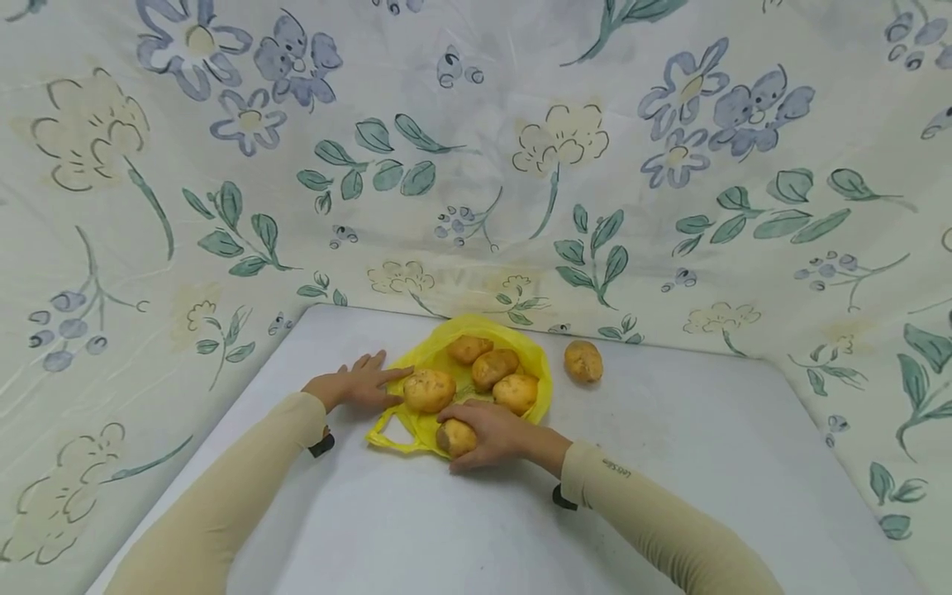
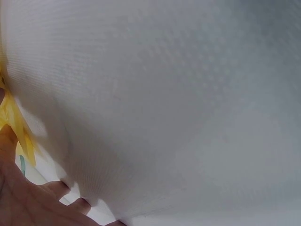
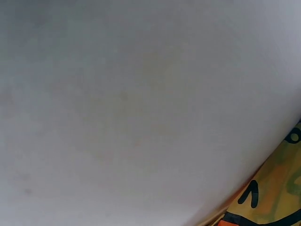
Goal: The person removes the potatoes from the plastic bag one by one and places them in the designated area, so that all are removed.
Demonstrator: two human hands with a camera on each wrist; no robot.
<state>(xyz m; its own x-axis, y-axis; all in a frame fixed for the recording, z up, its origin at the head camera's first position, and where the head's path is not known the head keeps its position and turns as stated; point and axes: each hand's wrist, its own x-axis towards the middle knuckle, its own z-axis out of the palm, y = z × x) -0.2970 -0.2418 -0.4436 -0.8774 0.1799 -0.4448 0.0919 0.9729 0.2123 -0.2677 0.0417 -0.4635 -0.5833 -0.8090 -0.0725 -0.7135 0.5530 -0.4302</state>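
Both arms, in beige sleeves, reach forward over the white counter [image 1: 669, 463] and meet at a yellow plastic bag [image 1: 539, 384] lying flat near its far edge. The right hand [image 1: 487, 434] lies palm down at the bag's near edge, its fingers curled over a potato [image 1: 455, 438] and clamped on it; this potato sits under the palm, on the bag's near rim by the handle loops. The left hand [image 1: 359, 384] rests flat on the counter at the bag's left side, fingers straight and slightly spread, the fingertips touching the bag's edge just beside a second potato [image 1: 429, 390]. Three more potatoes [image 1: 494, 368] lie together on the bag beyond the hands. A lone potato [image 1: 583, 361] sits on the counter right of the bag, apart from it. A floral cloth [image 1: 476, 165] hangs behind.
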